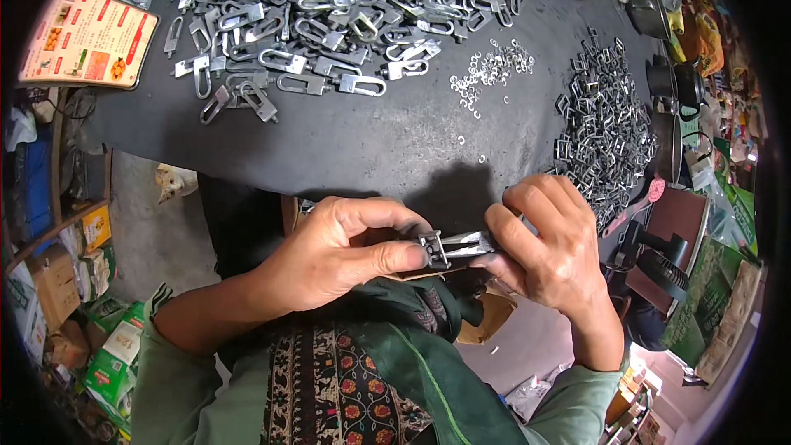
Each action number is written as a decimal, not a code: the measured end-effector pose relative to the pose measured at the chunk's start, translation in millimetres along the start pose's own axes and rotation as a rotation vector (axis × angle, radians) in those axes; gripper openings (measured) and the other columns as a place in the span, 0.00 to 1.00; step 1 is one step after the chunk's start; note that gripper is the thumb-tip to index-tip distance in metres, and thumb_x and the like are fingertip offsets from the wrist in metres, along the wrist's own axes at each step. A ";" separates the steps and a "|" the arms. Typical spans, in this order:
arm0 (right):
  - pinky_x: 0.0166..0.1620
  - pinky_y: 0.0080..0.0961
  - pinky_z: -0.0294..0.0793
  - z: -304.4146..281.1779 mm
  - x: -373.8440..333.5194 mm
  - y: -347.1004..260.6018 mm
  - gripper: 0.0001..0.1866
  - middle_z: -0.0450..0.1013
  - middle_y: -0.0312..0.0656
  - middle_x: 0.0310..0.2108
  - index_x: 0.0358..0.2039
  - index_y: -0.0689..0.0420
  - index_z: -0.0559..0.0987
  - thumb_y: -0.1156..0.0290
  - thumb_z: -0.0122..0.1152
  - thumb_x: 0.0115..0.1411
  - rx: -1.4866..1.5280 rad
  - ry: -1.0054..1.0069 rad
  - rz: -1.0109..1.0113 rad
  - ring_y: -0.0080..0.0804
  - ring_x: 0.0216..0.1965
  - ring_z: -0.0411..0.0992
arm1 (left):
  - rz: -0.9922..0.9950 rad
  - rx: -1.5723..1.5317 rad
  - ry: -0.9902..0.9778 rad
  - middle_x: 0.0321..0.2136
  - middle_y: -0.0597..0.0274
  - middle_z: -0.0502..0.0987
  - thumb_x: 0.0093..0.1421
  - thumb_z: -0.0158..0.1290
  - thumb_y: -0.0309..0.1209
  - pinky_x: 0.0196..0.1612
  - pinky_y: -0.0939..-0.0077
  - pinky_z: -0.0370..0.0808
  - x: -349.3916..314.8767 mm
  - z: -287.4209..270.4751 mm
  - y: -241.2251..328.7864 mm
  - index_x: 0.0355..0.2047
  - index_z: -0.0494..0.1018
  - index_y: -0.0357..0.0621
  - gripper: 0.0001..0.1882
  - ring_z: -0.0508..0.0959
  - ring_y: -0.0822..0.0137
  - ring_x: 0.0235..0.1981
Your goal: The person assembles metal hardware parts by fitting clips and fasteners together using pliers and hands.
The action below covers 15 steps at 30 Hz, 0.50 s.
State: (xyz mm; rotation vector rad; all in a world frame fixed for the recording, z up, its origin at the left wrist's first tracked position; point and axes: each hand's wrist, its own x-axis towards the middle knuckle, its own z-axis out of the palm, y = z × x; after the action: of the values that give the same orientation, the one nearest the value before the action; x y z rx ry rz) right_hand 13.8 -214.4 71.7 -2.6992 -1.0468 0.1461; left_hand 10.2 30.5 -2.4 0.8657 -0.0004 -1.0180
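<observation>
Left hand [346, 259] pinches a silver metal frame [435, 250]; right hand [548, 251], at three o'clock, grips a tapered silver metal piece [467, 245]; slackness could drop either.

A pale printed card [89, 37] at the bench's [346, 140] left end bears several short red labels among small food pictures, with rows of finer dark print beneath them (too small to make out). Down at the lower left, a green and white packet [124, 342] carries light lettering on its green part, too small to read. A yellow packet [96, 227] above it has a dark printed mark, blurred beyond reading.
</observation>
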 end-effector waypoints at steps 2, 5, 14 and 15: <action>0.34 0.34 0.68 1.1 0.6 -2.0 0.18 0.66 0.41 0.27 0.32 0.57 0.76 0.58 0.66 0.44 -0.037 0.025 -0.020 0.38 0.32 0.70 | 0.005 0.013 0.000 0.32 0.69 0.76 0.63 0.55 0.27 0.37 0.85 0.72 0.0 2.6 0.6 0.43 0.75 0.34 0.11 0.73 0.82 0.33; 0.35 0.34 0.68 2.1 2.6 -4.6 0.17 0.67 0.41 0.28 0.31 0.57 0.76 0.58 0.65 0.46 -0.115 0.083 -0.052 0.37 0.32 0.69 | 0.021 0.059 0.025 0.32 0.68 0.76 0.63 0.55 0.27 0.37 0.85 0.71 -1.6 4.5 3.0 0.43 0.74 0.33 0.10 0.73 0.82 0.33; 0.28 0.31 0.68 10.7 -24.9 -17.3 0.18 0.68 0.39 0.26 0.31 0.58 0.76 0.57 0.66 0.49 -0.042 0.080 -0.004 0.34 0.25 0.68 | 0.335 0.690 0.056 0.30 0.62 0.74 0.59 0.60 0.31 0.34 0.78 0.71 -12.6 9.0 16.6 0.43 0.75 0.37 0.14 0.74 0.74 0.30; 0.27 0.31 0.67 15.1 -34.2 -20.7 0.18 0.68 0.39 0.26 0.31 0.58 0.76 0.57 0.67 0.48 -0.018 0.079 0.049 0.34 0.25 0.69 | 0.460 1.046 0.247 0.35 0.58 0.74 0.55 0.62 0.30 0.36 0.75 0.72 -8.2 12.8 31.9 0.45 0.73 0.36 0.19 0.75 0.67 0.33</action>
State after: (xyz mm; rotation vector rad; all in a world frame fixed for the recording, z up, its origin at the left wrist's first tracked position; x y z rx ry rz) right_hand -27.6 -219.8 62.7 -2.7237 -0.9651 0.0389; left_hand 24.4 35.9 29.5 1.8325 -0.5392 -0.4158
